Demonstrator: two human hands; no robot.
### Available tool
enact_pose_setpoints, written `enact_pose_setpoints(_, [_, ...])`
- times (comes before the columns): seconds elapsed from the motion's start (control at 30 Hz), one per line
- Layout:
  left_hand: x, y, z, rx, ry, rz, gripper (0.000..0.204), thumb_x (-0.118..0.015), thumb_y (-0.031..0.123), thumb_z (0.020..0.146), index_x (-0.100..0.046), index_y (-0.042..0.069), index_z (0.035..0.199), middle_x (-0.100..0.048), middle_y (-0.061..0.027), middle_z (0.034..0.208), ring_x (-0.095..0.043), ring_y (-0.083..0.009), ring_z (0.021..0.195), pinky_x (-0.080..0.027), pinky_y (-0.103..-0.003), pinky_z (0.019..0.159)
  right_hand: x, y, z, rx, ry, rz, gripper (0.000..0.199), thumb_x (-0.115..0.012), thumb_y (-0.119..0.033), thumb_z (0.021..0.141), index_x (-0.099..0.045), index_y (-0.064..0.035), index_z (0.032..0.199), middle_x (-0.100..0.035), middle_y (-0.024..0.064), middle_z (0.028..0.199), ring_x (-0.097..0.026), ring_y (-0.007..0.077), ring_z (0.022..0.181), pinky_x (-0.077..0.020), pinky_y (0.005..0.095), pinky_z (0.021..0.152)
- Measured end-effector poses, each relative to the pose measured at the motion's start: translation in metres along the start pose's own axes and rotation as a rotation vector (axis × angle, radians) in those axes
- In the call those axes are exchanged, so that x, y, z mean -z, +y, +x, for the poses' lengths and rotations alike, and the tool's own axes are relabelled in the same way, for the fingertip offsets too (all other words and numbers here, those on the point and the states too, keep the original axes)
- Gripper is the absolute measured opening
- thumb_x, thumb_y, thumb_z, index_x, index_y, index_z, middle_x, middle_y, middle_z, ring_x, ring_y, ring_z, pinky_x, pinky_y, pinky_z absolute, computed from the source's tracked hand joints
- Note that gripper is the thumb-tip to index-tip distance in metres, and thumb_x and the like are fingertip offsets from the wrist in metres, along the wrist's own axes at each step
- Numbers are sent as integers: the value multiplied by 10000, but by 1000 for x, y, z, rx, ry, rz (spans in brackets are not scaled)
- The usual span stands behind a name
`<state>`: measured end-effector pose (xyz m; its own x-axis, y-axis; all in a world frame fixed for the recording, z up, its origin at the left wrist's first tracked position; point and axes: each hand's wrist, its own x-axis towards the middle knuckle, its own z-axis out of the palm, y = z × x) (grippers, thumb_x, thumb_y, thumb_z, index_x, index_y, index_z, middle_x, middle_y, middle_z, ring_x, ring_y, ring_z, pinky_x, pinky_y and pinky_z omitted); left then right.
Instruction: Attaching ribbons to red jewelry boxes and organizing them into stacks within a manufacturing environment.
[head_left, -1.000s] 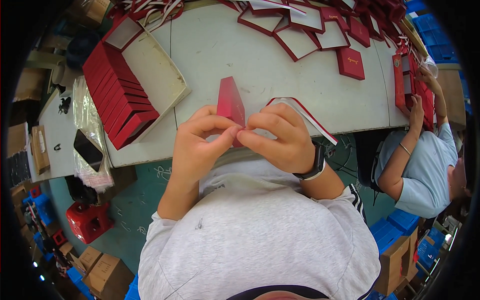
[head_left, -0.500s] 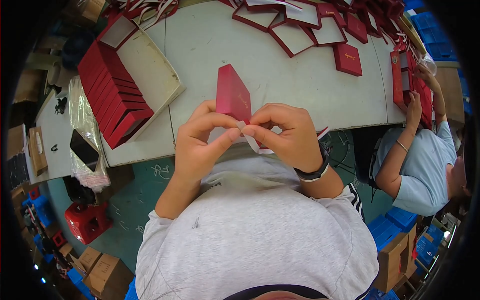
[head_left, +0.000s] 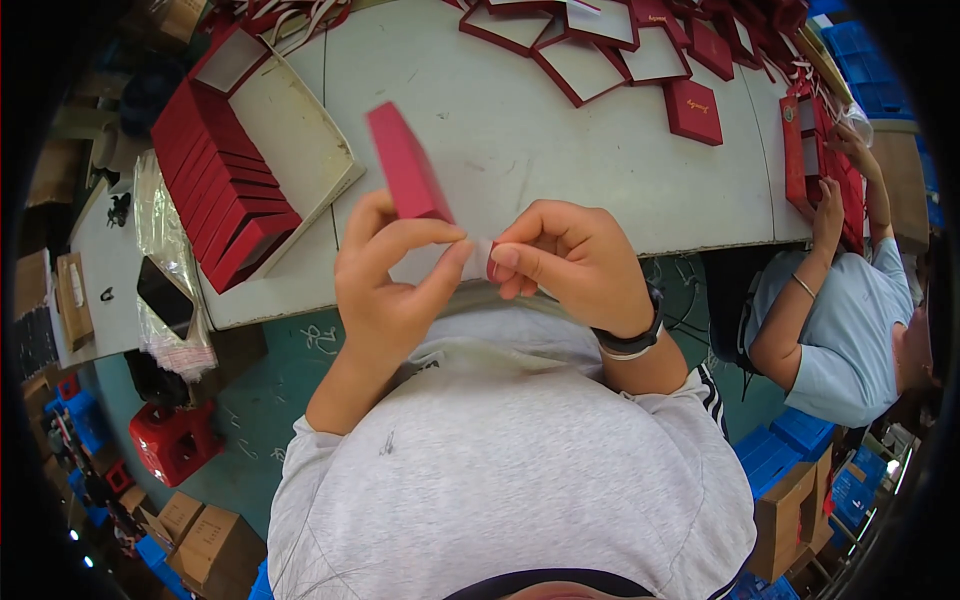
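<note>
My left hand (head_left: 385,285) and my right hand (head_left: 570,260) meet over the near edge of the grey table (head_left: 520,130). Together they hold a small red box (head_left: 405,165), tilted up on edge and pointing away to the upper left. The thumbs and forefingers of both hands pinch a pale strip at the box's near end. A dark wristband sits on my right wrist. Part of the box's near end is hidden by my fingers.
A shallow cardboard tray (head_left: 300,140) at left holds a row of several red boxes (head_left: 215,190). Open red lids and boxes (head_left: 620,50) lie across the far side. Another person in a light blue shirt (head_left: 850,330) works at right. A phone (head_left: 165,295) lies at far left.
The red box has tipped further onto its edge and swung to the left, while my fingertips have closed together on its near end. The red and white strip seen earlier is gone from view.
</note>
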<state>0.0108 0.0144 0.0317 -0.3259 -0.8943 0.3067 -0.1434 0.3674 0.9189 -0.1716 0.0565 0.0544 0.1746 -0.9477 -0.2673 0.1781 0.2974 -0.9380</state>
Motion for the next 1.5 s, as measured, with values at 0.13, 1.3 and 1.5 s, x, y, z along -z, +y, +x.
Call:
enact_pose_setpoints(0.13, [-3, 11, -7, -335, 113, 291, 231, -730, 3, 574, -677, 58, 792, -559, -93, 905, -539, -223, 810, -426, -299, 684, -4, 4, -3, 15, 106, 12, 97, -601, -63, 865, -602, 34, 855, -630, 44, 736, -590, 70, 652, -473, 186, 572])
enact_pose_setpoints(1.3, [-24, -19, 17, 91, 183, -18, 79, -590, -45, 724, -616, -33, 798, -560, -104, 959, -532, -183, 886, -400, -270, 812, 244, -18, -320, 1153, 887, 504, 97, -532, -80, 839, -510, -40, 754, -519, 36, 698, -486, 125, 631, -397, 288, 628])
enact_pose_setpoints(1.5, [-80, 1, 37, -47, -20, 45, 90, -614, -13, 703, -629, -6, 791, -576, -86, 898, -549, -185, 841, -425, -270, 763, 200, 39, -646, 1862, 1817, 590, 143, -504, -28, 743, -478, -145, 666, -421, -58, 548, -498, 85, 494, -429, 260, 459])
